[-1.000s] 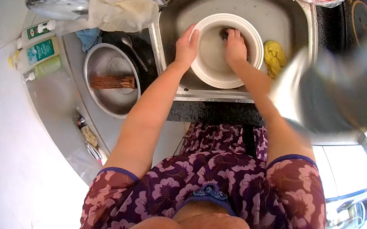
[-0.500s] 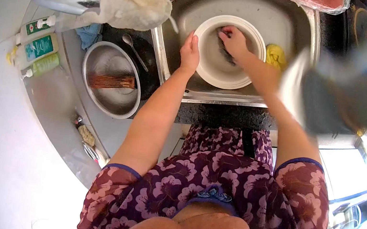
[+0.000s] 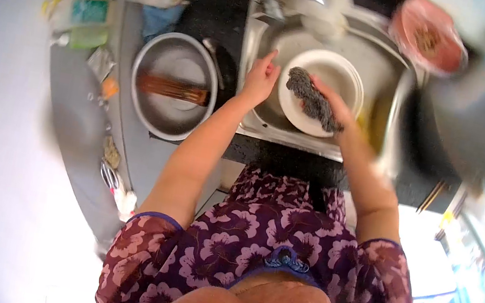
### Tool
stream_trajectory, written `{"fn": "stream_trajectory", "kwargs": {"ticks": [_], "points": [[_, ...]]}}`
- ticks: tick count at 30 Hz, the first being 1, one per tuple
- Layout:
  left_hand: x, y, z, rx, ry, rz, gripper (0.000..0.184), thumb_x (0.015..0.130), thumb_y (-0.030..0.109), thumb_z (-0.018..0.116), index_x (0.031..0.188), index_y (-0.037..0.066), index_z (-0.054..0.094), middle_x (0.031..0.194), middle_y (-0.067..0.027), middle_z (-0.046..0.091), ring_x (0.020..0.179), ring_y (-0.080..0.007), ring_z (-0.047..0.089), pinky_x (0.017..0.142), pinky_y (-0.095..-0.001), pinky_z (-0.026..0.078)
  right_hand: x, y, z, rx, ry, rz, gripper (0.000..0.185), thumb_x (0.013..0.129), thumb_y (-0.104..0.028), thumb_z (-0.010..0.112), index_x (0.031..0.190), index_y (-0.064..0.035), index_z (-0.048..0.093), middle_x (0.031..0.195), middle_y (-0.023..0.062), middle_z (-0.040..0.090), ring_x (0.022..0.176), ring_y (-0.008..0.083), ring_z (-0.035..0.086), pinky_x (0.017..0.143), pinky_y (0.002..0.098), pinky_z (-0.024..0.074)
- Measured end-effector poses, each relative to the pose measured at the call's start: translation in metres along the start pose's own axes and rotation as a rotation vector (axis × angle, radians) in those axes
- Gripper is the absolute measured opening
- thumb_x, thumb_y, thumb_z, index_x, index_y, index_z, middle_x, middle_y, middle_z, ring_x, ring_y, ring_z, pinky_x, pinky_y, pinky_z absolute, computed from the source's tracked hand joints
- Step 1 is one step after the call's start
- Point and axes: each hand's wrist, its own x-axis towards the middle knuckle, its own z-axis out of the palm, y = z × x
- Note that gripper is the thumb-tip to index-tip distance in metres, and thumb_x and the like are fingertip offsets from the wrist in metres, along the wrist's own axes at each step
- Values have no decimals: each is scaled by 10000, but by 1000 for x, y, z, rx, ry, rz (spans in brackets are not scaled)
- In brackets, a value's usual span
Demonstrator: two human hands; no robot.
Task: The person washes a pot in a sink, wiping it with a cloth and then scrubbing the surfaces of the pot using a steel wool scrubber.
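Note:
A white bowl [image 3: 334,70] sits in the steel sink [image 3: 253,124]. My right hand [image 3: 332,102] is over the bowl's right side, closed on a dark grey scrubber [image 3: 312,98] that hangs across the bowl. To the left of the bowl, over the sink's left edge, is my left hand [image 3: 260,79]. It holds nothing, with the index finger stretched out and the others partly curled. Something yellow [image 3: 378,119], blurred, lies at the right side of the sink.
Left of the sink stands a steel basin [image 3: 136,98] holding a brown bristle bundle [image 3: 173,88], beside a spoon [image 3: 213,57]. Several bottles [image 3: 90,12] and a blue cloth [image 3: 160,19] are farther left. The faucet [image 3: 270,2] and a pink wrapped dish [image 3: 429,35] are behind.
My left hand has let go of the bowl's rim and sits to its left. My right hand has lifted the scrubber out of the bowl's bottom. The whole view has shifted and blurred.

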Motion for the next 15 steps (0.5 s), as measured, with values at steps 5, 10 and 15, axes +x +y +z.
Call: {"fn": "stream_trajectory", "kwargs": {"ticks": [5,10,15], "points": [[-26,29,-136,-233,343,155,301,924,139,595,1219,89,622,978,-106,629,864,-186,600,766,-307,496,13,-19,134,124,-242,-115,503,897,-310,641,1309,-68,483,1156,103,606,893,206,640,770,323,554],[-5,61,-285,162,906,487,427,875,-40,506,1286,68,549,1201,-182,566,999,-297,587,850,-360,479,58,-51,245,83,-342,-137,487,851,-145,615,1304,-70,452,1100,163,590,854,222,641,745,318,546],[70,37,-361,646,846,606,632,761,-74,502,1369,93,462,1351,-138,510,1280,-321,445,1063,-433,356,147,-75,316,-60,-319,-167,345,849,-199,604,1157,-55,542,962,132,647,781,237,655,684,336,554]]}}
